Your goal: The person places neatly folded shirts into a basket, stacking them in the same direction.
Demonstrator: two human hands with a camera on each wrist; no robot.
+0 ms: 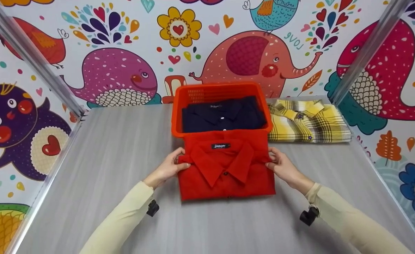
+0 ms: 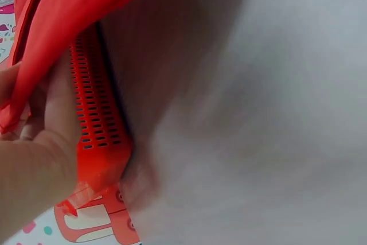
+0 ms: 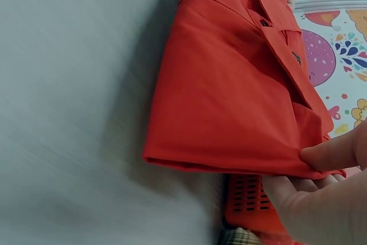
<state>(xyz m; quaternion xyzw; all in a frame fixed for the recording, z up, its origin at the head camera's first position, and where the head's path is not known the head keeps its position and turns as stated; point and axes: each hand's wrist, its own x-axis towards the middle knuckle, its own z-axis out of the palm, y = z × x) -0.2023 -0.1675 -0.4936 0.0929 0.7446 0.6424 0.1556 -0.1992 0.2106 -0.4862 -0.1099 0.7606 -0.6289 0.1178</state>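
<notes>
A folded red shirt [image 1: 225,183], collar and label facing up, is held between both hands in front of the basket. At its left edge the left hand [image 1: 170,164] pinches the cloth, thumb on top and fingers underneath. The right hand [image 1: 283,165] grips the opposite edge the same way; in the right wrist view its thumb [image 3: 330,154] presses on the fabric. Behind, an orange-red plastic basket [image 1: 176,116] holds a folded navy shirt [image 1: 214,116]. The red shirt's far edge overlaps the basket's near rim in the head view, and its shadow falls on the table.
A folded yellow plaid shirt [image 1: 309,121] lies right of the basket on the grey table [image 1: 122,148]. Walls with cartoon animal prints enclose the back and sides, with metal posts [image 1: 366,49] at the corners.
</notes>
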